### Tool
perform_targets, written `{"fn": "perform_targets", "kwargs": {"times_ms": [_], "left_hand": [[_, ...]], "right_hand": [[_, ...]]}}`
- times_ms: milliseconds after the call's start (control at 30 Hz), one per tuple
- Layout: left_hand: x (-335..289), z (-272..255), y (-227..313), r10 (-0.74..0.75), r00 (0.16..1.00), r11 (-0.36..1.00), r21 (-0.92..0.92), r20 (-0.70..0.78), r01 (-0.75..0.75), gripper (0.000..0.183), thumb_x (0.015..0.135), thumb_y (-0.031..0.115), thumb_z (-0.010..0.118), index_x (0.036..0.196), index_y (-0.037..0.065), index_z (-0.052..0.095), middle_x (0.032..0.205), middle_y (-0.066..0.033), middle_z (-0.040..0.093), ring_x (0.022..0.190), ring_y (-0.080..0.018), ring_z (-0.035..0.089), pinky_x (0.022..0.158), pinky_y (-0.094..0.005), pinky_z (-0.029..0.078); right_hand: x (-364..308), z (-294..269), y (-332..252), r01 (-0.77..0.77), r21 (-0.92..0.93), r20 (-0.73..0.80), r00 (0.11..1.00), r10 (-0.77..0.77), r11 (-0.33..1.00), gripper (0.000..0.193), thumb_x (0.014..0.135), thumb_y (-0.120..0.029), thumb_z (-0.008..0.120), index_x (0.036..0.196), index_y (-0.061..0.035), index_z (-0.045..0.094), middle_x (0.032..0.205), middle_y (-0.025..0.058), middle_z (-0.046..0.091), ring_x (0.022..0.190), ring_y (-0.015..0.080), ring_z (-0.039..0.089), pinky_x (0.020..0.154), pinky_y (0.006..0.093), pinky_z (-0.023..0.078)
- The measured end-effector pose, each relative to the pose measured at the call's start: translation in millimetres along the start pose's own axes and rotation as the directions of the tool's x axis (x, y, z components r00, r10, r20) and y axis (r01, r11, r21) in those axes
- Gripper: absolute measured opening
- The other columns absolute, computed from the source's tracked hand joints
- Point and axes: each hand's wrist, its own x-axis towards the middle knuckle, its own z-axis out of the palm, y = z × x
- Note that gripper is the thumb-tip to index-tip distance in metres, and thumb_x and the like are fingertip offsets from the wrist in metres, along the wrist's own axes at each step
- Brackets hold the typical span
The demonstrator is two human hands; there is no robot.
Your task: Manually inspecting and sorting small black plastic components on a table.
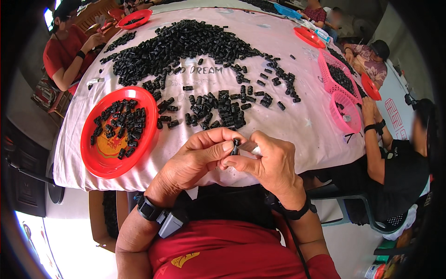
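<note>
Right of the plate (102, 162), a black part (235, 148) is pinched by the left hand (197, 156); a pale tool (255, 150) — partly hidden — is gripped by the right hand (275, 157).

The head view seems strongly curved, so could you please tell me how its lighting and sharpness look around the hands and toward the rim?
In the head view, the left hand and right hand look well lit and fairly sharp; in that same view, the pile of black pieces shows little detail, the tablecloth bows along its edges, and the floor at lower left washes out white.
</note>
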Motion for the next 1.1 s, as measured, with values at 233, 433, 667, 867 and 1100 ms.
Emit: {"fn": "perform_targets", "kwargs": {"times_ms": [233,433,667,867,1100], "left_hand": [[-0.5,1.7,0.5,-0.013,1.000,1.000,-0.013,-0.014,0.013,0.025,0.097,0.017,0.057,0.117,0.002,0.062,0.092,0.0028,0.061,0.074,-0.0036,0.049,0.067,-0.0189,0.042],[0.1,-1.6,-2.3,-0.004,1.000,1.000,-0.016,-0.004,0.004,0.026,0.097,0.017,0.058,0.117,0.002,0.062,0.090,0.0031,0.061,0.072,-0.0035,0.048,0.067,-0.0183,0.041],[0.4,-1.7,-1.9,-0.022,1.000,1.000,-0.017,-0.011,0.021,0.026,0.097,0.018,0.058,0.116,0.002,0.062,0.089,0.0032,0.060,0.072,-0.0033,0.048,0.067,-0.0180,0.041],[0.5,-1.6,-0.8,-0.002,1.000,1.000,-0.005,-0.011,0.002,0.025,0.096,0.018,0.059,0.115,0.003,0.063,0.090,0.0032,0.061,0.072,-0.0031,0.048,0.067,-0.0185,0.041],[0.7,-4.8,-4.0,-0.019,1.000,0.999,-0.026,0.003,0.019,0.026,0.096,0.018,0.059,0.116,0.002,0.063,0.089,0.0035,0.061,0.074,-0.0031,0.050,0.066,-0.0180,0.041]], "right_hand": [[-0.8,0.6,1.4,-0.011,0.013,0.029,1.000,0.010,1.000,0.053,0.074,-0.058,0.073,0.076,-0.0067,0.059,0.055,0.0058,0.058,0.048,0.0216,0.061,0.042,0.0327,0.044],[-0.3,1.1,0.6,-0.035,0.046,0.041,0.999,0.033,0.998,0.053,0.074,-0.057,0.074,0.074,-0.0064,0.059,0.054,0.0059,0.058,0.047,0.0215,0.061,0.042,0.0326,0.044],[-0.1,1.2,1.4,-0.018,0.027,0.045,0.999,0.017,0.999,0.052,0.074,-0.056,0.074,0.073,-0.0062,0.059,0.053,0.0058,0.058,0.046,0.0214,0.061,0.042,0.0322,0.044],[-2.4,7.8,2.6,-0.019,0.038,0.044,0.999,0.017,0.999,0.051,0.074,-0.055,0.074,0.075,-0.0061,0.061,0.053,0.0057,0.058,0.047,0.0207,0.062,0.042,0.0320,0.044],[-0.3,1.1,-0.5,-0.023,-0.008,0.024,0.999,0.023,1.000,0.053,0.073,-0.058,0.074,0.077,-0.0065,0.062,0.054,0.0054,0.059,0.047,0.0211,0.062,0.042,0.0320,0.045]]}}
